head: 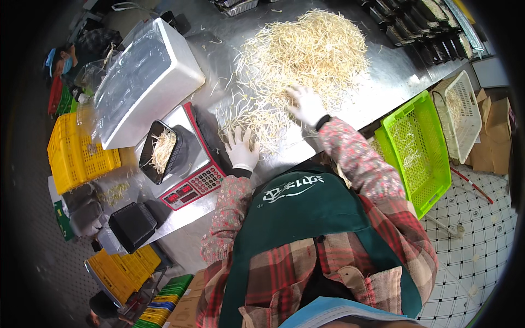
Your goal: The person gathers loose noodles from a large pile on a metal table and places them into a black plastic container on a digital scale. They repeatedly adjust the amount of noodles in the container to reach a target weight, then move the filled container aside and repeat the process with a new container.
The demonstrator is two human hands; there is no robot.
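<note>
A large heap of bean sprouts point(316, 45) covers the steel table in front of me. My right hand point(305, 104), in a white glove, rests against the heap's near edge with its fingers partly among the sprouts. Palm down and fingers spread, my left hand point(243, 149) lies at the loose sprouts point(262, 127) nearer to me. Neither hand plainly holds anything. Left of my left hand stands a red-edged digital scale point(192, 184) with lit displays. On its pan sits a black plastic tray point(176, 149), tilted in my view, partly filled with sprouts point(163, 151).
A white foam box point(180, 61) of clear plastic lids stands behind the scale. Empty black trays point(132, 226) are stacked at the table's left end. Filled trays point(410, 24) line the far right. A green crate point(426, 143) stands beside my right arm. Another person point(65, 61) is at far left.
</note>
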